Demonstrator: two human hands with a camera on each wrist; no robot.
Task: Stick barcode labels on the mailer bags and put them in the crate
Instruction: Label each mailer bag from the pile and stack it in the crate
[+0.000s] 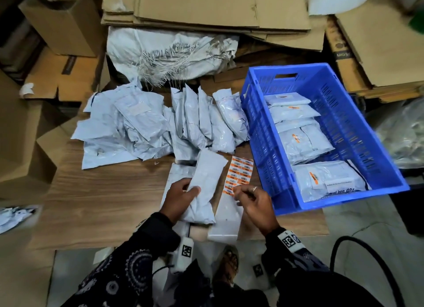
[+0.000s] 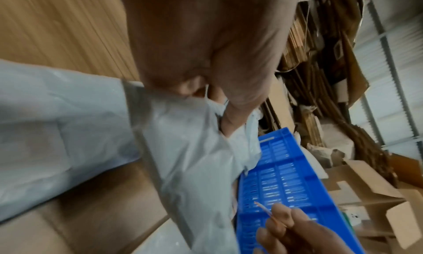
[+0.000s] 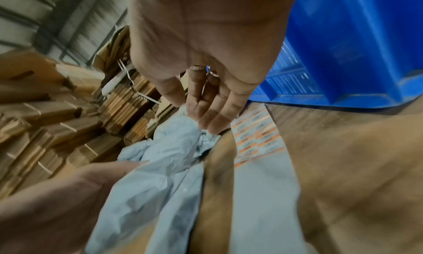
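— Left hand [image 1: 181, 197] grips the pale grey plastic mailer bag [image 1: 205, 182], centre frame, left of the blue slatted crate [image 1: 263, 132]?
— Yes. Right hand [image 1: 252, 202] seems to pinch an orange barcode label [image 2: 263, 209] off its sheet [image 1: 239, 173]; sticking comes next.

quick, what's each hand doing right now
Left hand: grips a mailer bag.
Right hand: pinches a barcode label.

The slotted plastic crate [image 1: 339, 114] on the right is bright blue. The soft plastic mailer bags [image 1: 142, 127] heaped at the far left are pale grey-blue. The label sheet [image 1: 239, 173] is white with orange bars and black barcodes. The wooden tabletop [image 1: 103, 192] shows brown grain. The near sleeve [image 1: 128, 267] is black with white circular patterns.
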